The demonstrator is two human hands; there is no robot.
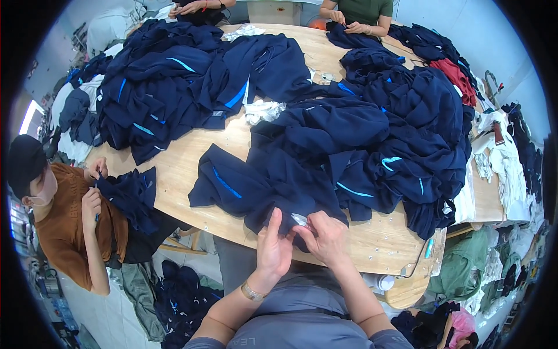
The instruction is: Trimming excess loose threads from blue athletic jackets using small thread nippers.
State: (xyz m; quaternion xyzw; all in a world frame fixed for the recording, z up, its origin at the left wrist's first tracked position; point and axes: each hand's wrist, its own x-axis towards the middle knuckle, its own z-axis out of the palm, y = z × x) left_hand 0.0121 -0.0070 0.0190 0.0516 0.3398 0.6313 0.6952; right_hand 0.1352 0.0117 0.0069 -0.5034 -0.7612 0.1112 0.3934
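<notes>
A navy garment [267,174] with a light-blue strip lies spread over the table's near edge in front of me. My left hand [275,244] holds its near edge, thumb up, the fingers partly hidden by the cloth. Close beside it, my right hand [325,235] pinches the same edge with thumb and bent fingers. Between the two hands a small white piece [299,219], perhaps a label or lining, shows on the cloth. Whether a small tool is in my fingers cannot be made out.
Heaps of navy garments [174,75] cover much of the wooden table [180,174]. A crumpled white cloth [264,111] lies mid-table. A person in brown [81,215] works at the left; two others sit across. A turquoise pen-like object [429,248] lies at the right edge.
</notes>
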